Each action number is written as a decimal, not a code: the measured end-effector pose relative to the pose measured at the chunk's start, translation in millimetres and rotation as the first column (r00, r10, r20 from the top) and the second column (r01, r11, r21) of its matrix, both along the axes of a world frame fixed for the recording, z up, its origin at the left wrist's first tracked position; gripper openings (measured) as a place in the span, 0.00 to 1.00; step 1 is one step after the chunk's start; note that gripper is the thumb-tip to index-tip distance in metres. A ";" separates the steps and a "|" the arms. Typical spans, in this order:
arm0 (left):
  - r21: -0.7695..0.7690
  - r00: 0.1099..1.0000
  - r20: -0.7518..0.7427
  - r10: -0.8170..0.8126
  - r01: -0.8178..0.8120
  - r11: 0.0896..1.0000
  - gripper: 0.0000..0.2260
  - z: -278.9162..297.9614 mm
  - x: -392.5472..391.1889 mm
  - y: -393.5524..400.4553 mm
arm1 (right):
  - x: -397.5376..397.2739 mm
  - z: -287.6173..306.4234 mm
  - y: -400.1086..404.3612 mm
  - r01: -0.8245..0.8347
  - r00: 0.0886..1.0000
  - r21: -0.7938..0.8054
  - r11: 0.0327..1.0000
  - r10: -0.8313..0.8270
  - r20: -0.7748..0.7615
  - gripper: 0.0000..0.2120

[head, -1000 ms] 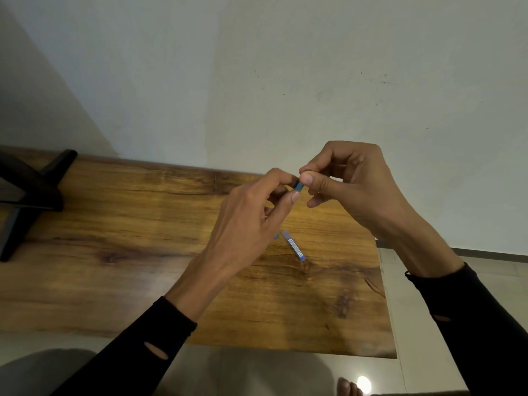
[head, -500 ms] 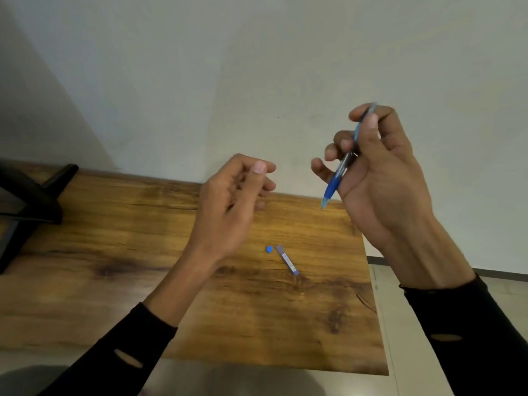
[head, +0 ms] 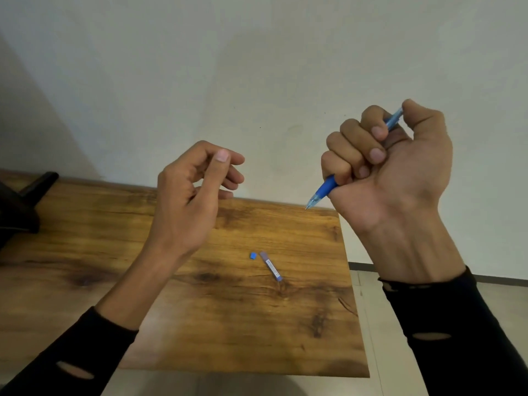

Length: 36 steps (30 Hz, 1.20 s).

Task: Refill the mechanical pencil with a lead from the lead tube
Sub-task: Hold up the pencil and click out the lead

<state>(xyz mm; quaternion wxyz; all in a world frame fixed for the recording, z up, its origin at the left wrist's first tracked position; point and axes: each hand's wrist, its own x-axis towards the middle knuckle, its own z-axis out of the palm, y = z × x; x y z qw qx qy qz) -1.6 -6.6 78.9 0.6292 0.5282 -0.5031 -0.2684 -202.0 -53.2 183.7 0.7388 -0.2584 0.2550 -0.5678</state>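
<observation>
My right hand (head: 400, 178) is raised above the table's far right corner, fist closed around the blue mechanical pencil (head: 324, 190). The pencil's tip points down and left, and its top end sticks out by my thumb. My left hand (head: 194, 192) hovers over the wooden table (head: 228, 324) with fingers loosely curled; I see nothing in it. The slim lead tube (head: 271, 266) lies flat on the table between my hands, and its small blue cap (head: 253, 255) rests just left of the tube's open end.
A black stand (head: 20, 207) sits at the table's far left. A pale wall rises behind the table. The table's right edge drops to a tiled floor (head: 380, 324).
My hands have come apart. The right hand lifted the pencil up and to the right and closed into a fist around it; the left hand stayed low over the table.
</observation>
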 end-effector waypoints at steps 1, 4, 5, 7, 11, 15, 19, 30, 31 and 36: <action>-0.001 1.000 0.001 0.005 -0.005 1.000 0.14 0.9 0.8 0.1 | -0.3 1.8 0.9 -0.004 1.000 -0.005 1.000 0.004 -0.002 0.23; -0.001 1.000 0.012 0.005 -0.005 1.000 0.13 2.0 0.5 0.5 | 0.6 8.3 4.2 -0.013 0.999 -0.034 0.999 0.012 -0.035 0.23; -0.001 1.000 0.013 0.002 -0.002 1.000 0.13 2.3 0.0 0.7 | 1.4 10.3 5.3 -0.014 0.999 -0.049 0.999 0.012 -0.048 0.23; 0.000 1.000 0.004 -0.003 0.003 1.000 0.13 3.4 -0.5 1.2 | 3.8 14.0 7.4 -0.016 0.997 -0.080 0.997 0.009 -0.076 0.23; -0.006 1.000 0.005 -0.011 0.011 1.000 0.13 3.0 -2.2 1.2 | 6.5 17.8 10.2 -0.024 0.993 -0.111 0.994 0.012 -0.113 0.23; -0.002 0.999 0.036 -0.010 0.010 1.000 0.13 1.5 -3.8 1.1 | 5.6 19.3 9.6 -0.027 0.992 -0.118 0.993 0.012 -0.126 0.23; 0.011 0.999 0.051 -0.001 0.000 1.000 0.12 0.6 -5.5 2.0 | 3.9 20.0 9.3 -0.031 0.991 -0.121 0.992 0.015 -0.134 0.24; 0.011 0.998 0.063 -0.005 0.004 1.000 0.11 -0.7 -7.7 2.7 | 3.1 21.0 9.3 -0.023 0.988 -0.115 0.993 0.005 -0.155 0.24; 0.012 0.998 0.065 -0.006 0.005 1.000 0.11 -0.6 -7.5 2.8 | 2.7 21.4 9.0 -0.022 0.988 -0.115 0.993 0.004 -0.155 0.24; 0.015 0.998 0.069 -0.007 0.006 1.000 0.12 0.4 -7.6 3.5 | 2.8 22.1 8.3 -0.018 0.986 -0.107 0.994 0.000 -0.166 0.24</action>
